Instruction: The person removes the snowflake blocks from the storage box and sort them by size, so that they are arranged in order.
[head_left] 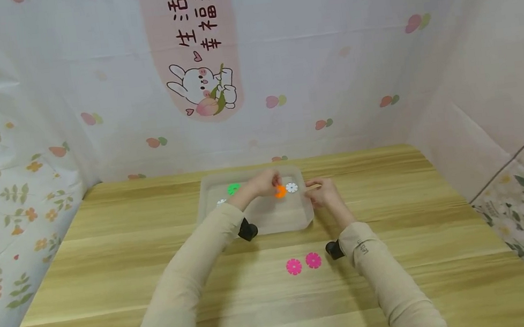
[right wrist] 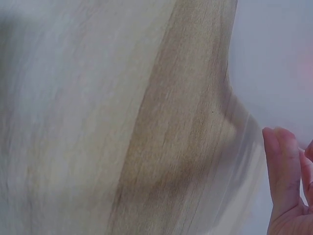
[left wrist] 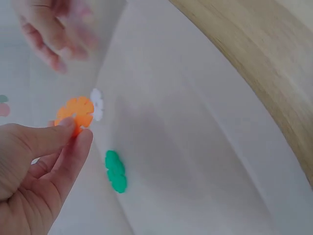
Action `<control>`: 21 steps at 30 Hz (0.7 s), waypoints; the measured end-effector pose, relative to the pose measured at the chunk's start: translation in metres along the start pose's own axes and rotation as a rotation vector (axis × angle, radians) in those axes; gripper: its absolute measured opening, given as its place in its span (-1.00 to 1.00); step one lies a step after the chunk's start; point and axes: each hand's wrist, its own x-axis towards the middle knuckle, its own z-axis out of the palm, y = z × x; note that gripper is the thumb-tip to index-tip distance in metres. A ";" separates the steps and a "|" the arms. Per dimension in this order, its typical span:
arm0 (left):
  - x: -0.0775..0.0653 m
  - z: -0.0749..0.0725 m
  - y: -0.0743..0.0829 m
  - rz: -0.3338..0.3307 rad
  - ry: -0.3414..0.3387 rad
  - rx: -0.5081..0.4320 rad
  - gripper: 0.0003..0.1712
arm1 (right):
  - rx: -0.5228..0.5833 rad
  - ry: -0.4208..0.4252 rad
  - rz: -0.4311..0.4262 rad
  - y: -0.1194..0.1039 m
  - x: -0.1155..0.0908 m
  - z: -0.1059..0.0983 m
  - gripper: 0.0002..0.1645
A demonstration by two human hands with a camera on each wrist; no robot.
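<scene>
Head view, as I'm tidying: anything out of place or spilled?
Possibly two pink, notched, round discs: they lie on the wood-grain table outside the translucent rectangular tray holding a green disc and white discs. No spill shows.

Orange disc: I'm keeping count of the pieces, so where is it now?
In the head view, the left hand pinches the orange disc over the right half of the tray, just left of a white disc.
</scene>
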 end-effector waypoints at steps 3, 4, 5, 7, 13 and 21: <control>-0.037 -0.026 0.050 -0.018 -0.033 -0.048 -0.76 | -0.015 0.002 -0.007 0.000 0.000 0.000 -0.54; -0.055 -0.037 0.074 -0.031 -0.037 -0.060 -0.77 | -0.016 0.003 -0.008 0.000 0.000 0.000 -0.54; -0.073 -0.049 0.098 -0.054 -0.047 -0.072 -0.78 | -0.023 0.004 -0.014 0.000 0.000 0.000 -0.54; -0.103 -0.068 0.135 -0.083 -0.061 -0.108 -0.78 | -0.018 0.005 -0.013 0.000 0.000 0.000 -0.54; -0.148 -0.088 0.174 -0.034 -0.047 -0.111 -0.79 | 0.007 0.004 -0.009 0.000 0.002 0.001 -0.53; -0.170 -0.090 0.169 -0.011 -0.154 -0.171 -0.83 | 0.014 -0.006 -0.012 0.000 0.003 0.000 -0.53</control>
